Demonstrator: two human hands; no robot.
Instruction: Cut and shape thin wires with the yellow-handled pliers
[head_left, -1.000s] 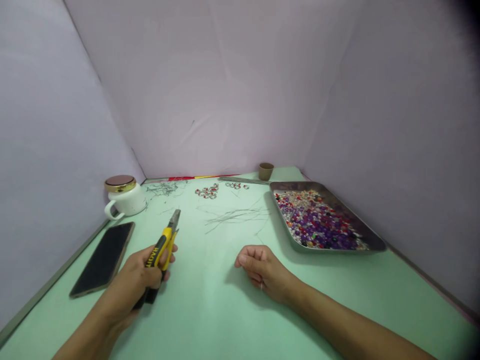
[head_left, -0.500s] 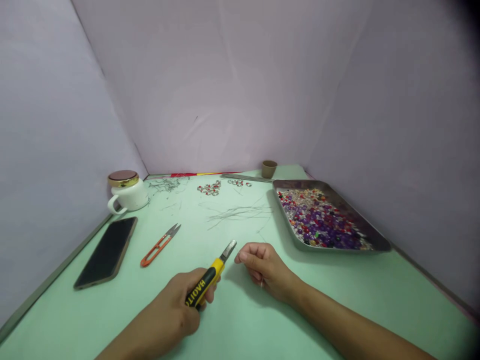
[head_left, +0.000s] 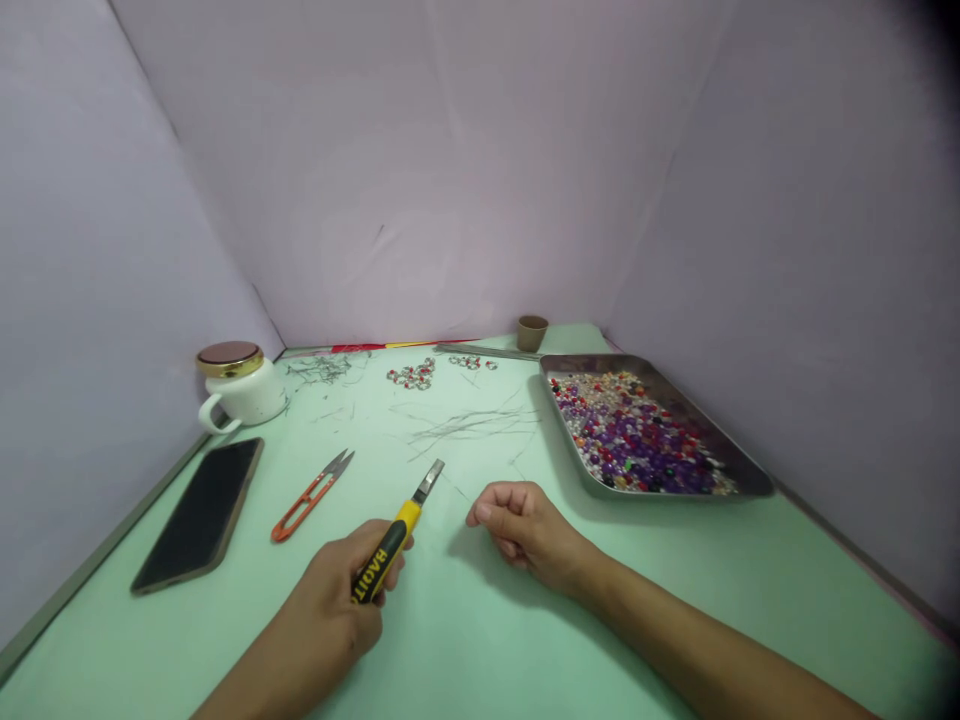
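Observation:
My left hand (head_left: 341,590) is wrapped round the handle of a yellow and black tool (head_left: 390,545), whose metal tip points up and away toward the middle of the table. To its right, my right hand (head_left: 529,530) is closed, thumb against the curled fingers; a thin wire (head_left: 454,484) seems to run from the fingertips toward the tool's tip. What else the pinch holds is too small to make out. Beyond both hands lie several loose thin wires (head_left: 472,425). Small rings with red beads (head_left: 412,375) rest farther back.
A metal tray (head_left: 581,470) of mixed beads stands at the right. At the left are orange thread snips (head_left: 311,495), a dark phone (head_left: 199,515) and a lidded white mug (head_left: 244,390). A tangle of wire bits (head_left: 326,368) and a small brown cup (head_left: 532,333) sit at the back.
My left hand has moved left with the tool, so its tip is farther from my right hand. My right hand stays nearly in place. The view has shifted slightly.

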